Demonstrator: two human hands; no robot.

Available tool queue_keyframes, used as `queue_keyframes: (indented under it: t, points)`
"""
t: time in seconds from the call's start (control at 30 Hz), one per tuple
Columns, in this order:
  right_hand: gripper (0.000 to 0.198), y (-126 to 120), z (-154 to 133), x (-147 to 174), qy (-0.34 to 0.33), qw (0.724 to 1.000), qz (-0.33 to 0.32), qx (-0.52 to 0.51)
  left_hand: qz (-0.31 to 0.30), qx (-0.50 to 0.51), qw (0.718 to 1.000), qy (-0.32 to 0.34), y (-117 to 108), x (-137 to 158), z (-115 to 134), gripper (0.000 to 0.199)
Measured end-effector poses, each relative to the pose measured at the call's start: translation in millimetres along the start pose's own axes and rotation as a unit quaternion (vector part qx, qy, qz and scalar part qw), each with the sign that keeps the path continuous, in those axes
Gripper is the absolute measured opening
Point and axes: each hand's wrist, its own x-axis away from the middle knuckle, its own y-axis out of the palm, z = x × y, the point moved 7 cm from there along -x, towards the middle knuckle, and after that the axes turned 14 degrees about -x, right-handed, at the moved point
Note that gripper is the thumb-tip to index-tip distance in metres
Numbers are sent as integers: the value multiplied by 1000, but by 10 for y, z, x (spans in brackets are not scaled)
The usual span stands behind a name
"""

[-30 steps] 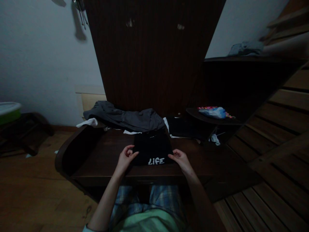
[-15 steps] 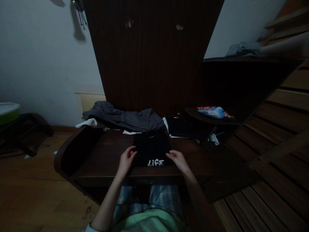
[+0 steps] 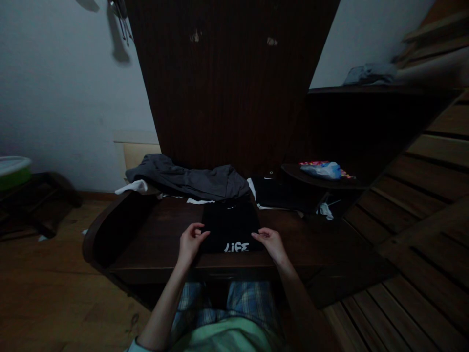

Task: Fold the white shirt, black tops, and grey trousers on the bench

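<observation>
The folded black rectangular cloth garment (image 3: 230,222) looks matt and smooth, the long dark-grey cloth bundle (image 3: 194,182) matt and creased. The flat dark-brown wooden tabletop (image 3: 161,242) is faintly glossy; the crumpled blue-white plastic bag (image 3: 324,170), shiny.

Since a second ago, the right hand (image 3: 270,243) has shifted slightly inward, its thumb nearer the white lettering (image 3: 236,247) on the folded black shirt (image 3: 230,225). The lettering sits slightly closer to the front edge of the bench (image 3: 161,244). The left hand's (image 3: 189,243) thumb, farther out half a second ago, reaches inward again.
</observation>
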Motion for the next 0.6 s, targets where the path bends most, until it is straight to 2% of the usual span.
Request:
queue_keyframes:
  t: [0.13, 0.27, 0.4, 0.5, 0.6]
  points:
    - [45, -26, -32, 3, -28, 999, 23, 8, 20, 1, 1000, 0, -18, -15, -15, 36]
    - [48, -54, -89, 15, -44, 998, 34, 10, -17, -8, 1000, 17, -3, 26, -1, 39]
    - [47, -68, -109, 81, -3, 999, -40, -2, -91, -38, 994, 39, -49, 175, 30, 48]
    - [44, -107, -108, 165, 17, 995, -101, 17, -165, -59, 983, 57, -75, 313, 56, 62]
    - [36, -121, -97, 232, 27, 987, -153, 33, -206, -77, 973, 70, -85, 390, 75, 74]
